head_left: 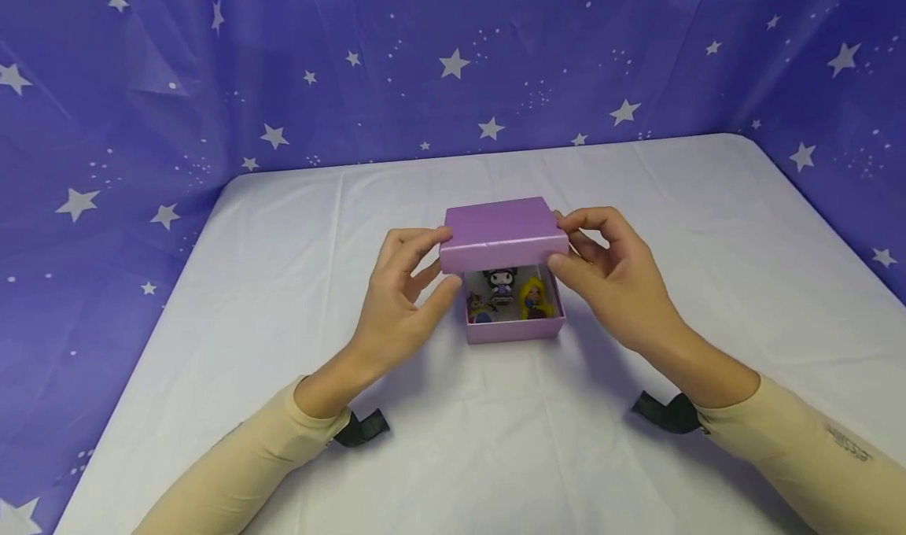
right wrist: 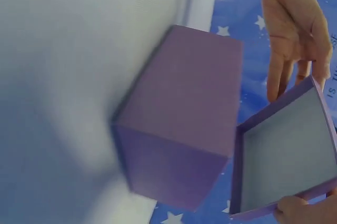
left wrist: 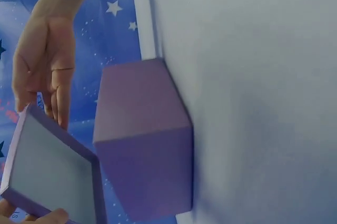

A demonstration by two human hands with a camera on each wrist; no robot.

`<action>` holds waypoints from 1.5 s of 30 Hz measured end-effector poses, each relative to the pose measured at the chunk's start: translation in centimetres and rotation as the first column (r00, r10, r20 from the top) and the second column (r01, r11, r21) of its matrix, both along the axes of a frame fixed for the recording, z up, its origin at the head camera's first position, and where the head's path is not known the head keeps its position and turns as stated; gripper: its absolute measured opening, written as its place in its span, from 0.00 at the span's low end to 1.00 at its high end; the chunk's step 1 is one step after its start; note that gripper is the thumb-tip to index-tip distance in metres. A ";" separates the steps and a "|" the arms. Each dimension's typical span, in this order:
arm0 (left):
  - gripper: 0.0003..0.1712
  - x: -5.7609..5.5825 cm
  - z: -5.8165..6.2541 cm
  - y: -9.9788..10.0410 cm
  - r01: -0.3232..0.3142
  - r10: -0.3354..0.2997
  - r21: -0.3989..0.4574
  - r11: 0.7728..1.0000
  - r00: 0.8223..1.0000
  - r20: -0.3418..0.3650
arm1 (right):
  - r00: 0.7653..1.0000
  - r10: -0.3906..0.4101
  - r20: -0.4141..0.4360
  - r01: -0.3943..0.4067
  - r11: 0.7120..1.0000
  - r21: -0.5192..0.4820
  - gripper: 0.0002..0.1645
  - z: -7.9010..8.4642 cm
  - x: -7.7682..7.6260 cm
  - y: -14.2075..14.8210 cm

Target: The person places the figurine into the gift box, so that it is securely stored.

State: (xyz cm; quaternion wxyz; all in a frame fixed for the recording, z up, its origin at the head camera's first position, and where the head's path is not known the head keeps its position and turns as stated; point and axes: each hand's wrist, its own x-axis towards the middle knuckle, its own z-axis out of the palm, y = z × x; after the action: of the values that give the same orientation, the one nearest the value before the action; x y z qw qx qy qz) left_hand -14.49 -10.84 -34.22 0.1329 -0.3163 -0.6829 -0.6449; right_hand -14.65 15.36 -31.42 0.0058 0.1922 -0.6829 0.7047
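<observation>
Over the open purple box (head_left: 513, 332), both hands hold its purple lid (head_left: 504, 224) by opposite ends. My left hand (head_left: 399, 299) grips the left end, and my right hand (head_left: 623, 283) pinches the right end near the front corner. The lid tilts, and its pale inside (left wrist: 50, 166) shows in the left wrist view. Inside the box stand a small figure with a black hood and purple dress (head_left: 501, 285), a yellow-haired doll figure (head_left: 535, 299) and a smaller figure (head_left: 479, 310) at the left. The lid hides the back of the box.
A white cloth (head_left: 453, 440) covers the table under the box. Behind and at the sides hangs a blue-purple curtain (head_left: 396, 102) with white stars. Dark straps (head_left: 362, 429) stick out at both wrists, beside beige sleeves.
</observation>
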 end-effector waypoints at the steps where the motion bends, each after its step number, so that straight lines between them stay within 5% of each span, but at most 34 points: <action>1: 0.30 0.1 -0.1 0.1 -0.003 0.003 -0.003 1.000 1.000 0.011 | 1.000 -0.004 0.002 0.004 1.000 0.013 0.20 -0.2 0.1 0.2; 10: 0.21 0.9 -0.9 0.0 -0.043 0.062 -0.183 0.982 0.993 0.100 | 0.999 -0.042 -0.008 0.043 0.971 0.235 0.21 -1.7 1.2 1.8; 20: 0.19 1.4 -0.9 -0.6 -0.130 0.139 -0.440 0.888 0.990 -0.012 | 0.998 -0.016 0.061 -0.005 0.942 0.335 0.19 -2.8 1.2 1.9; 26: 0.19 1.5 -0.7 -0.9 -0.151 0.156 -0.464 0.873 0.987 -0.029 | 0.998 0.007 0.062 -0.029 0.934 0.356 0.18 -3.2 1.1 1.5; 37: 0.17 2.0 -0.4 -1.1 -0.077 0.132 -0.511 0.856 0.989 0.072 | 0.997 0.018 0.078 -0.046 0.927 0.371 0.18 -3.3 1.5 1.2; 45: 0.15 2.1 -0.5 -1.4 -0.081 0.136 -0.619 0.781 0.990 0.042 | 0.996 0.065 0.068 -0.089 0.890 0.446 0.19 -3.7 1.2 1.1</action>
State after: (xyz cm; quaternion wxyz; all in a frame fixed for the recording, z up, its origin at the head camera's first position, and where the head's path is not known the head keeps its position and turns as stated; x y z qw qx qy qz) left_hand -12.38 -12.28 -34.75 0.0304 -0.2751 -0.8777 -0.3913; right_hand -13.44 16.43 -35.12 -0.0841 0.1972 -0.8188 0.5326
